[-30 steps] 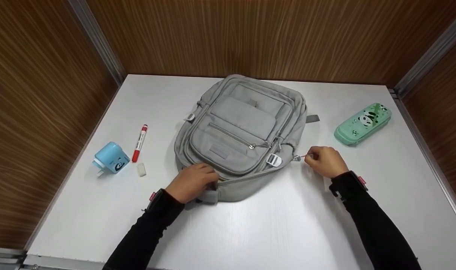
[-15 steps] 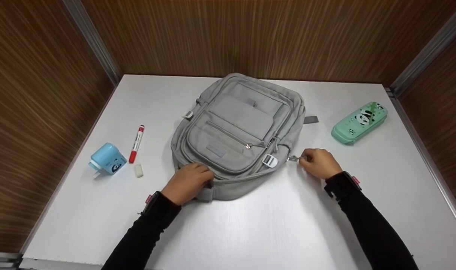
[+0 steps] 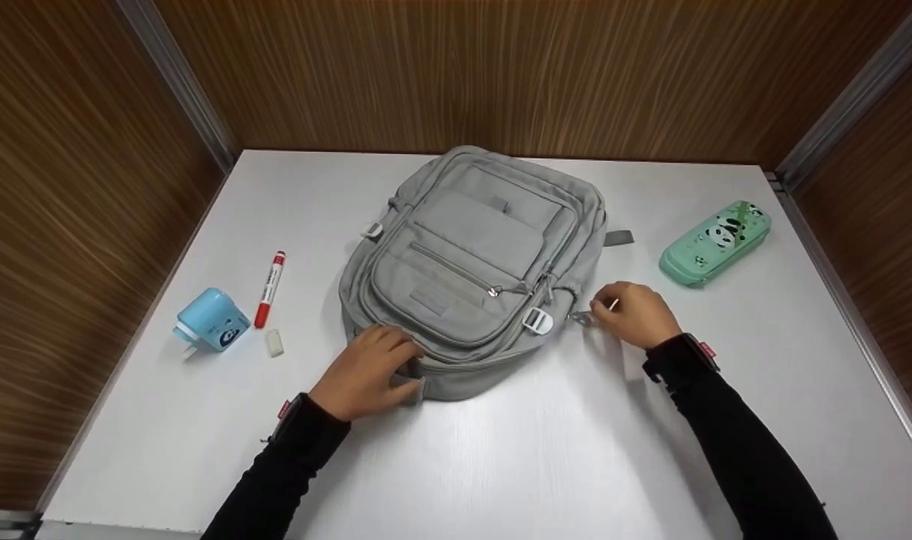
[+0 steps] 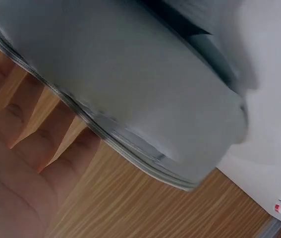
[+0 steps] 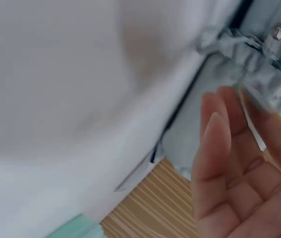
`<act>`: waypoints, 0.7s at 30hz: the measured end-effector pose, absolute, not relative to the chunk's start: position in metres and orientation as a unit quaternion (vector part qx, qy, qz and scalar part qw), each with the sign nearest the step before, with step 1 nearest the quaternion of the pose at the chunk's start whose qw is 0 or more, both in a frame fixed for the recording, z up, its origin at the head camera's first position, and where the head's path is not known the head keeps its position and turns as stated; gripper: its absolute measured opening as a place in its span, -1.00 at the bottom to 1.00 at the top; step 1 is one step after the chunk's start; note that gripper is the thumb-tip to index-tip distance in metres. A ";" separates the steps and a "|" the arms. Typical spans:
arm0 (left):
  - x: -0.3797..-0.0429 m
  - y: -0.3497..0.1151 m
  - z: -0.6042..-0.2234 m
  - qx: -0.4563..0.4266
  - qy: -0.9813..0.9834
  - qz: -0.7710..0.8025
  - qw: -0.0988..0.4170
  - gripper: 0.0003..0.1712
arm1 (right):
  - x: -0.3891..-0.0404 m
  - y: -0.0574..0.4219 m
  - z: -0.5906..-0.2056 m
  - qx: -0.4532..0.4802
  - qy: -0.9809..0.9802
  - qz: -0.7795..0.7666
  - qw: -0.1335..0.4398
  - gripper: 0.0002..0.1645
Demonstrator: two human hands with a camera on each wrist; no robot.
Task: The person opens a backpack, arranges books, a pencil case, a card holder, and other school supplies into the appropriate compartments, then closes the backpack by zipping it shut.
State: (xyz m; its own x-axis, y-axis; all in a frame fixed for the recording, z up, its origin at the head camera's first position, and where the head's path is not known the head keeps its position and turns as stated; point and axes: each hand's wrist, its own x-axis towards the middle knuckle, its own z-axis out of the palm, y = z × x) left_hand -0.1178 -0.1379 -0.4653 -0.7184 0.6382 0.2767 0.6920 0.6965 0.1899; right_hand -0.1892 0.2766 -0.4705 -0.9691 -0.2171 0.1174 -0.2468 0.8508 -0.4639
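Observation:
A grey backpack lies flat on the white table, its front pockets facing up. My left hand rests at its near left edge, thumb apart from the fingers. In the left wrist view, straight fingers lie against the zippered rim of the grey fabric. Off the bag's right side, my right hand is beside a zipper pull, fingers loosely extended. The right wrist view shows the thumb apart from the fingers; the blurred pull is close to the fingertips.
A green panda pencil case lies at the right. On the left are a light blue panda-print container, a red-and-white marker and a pale eraser. Wooden panels border the table's back and sides.
My left hand has loosened from the bag's edge, with its thumb spreading out. My right hand has shifted slightly left, and its fingers have opened from their pinch on the zipper pull.

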 end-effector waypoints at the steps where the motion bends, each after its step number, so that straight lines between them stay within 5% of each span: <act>1: -0.118 -0.141 -0.465 -0.357 -0.919 -0.144 0.088 -0.54 | -0.190 0.275 -0.467 0.119 -0.961 0.245 0.043 -0.76; 10: -0.124 -0.158 -0.468 -0.319 -0.934 -0.151 0.056 -0.34 | -0.201 0.233 -0.450 0.138 -0.959 0.222 0.114 -0.70; 16: -0.129 -0.162 -0.471 -0.310 -0.940 -0.132 0.050 -0.29 | -0.206 0.205 -0.454 0.132 -0.972 0.164 0.104 -0.60; 21: -0.131 -0.161 -0.476 -0.310 -0.942 -0.116 0.058 -0.30 | -0.206 0.204 -0.453 0.125 -0.975 0.166 0.075 -0.71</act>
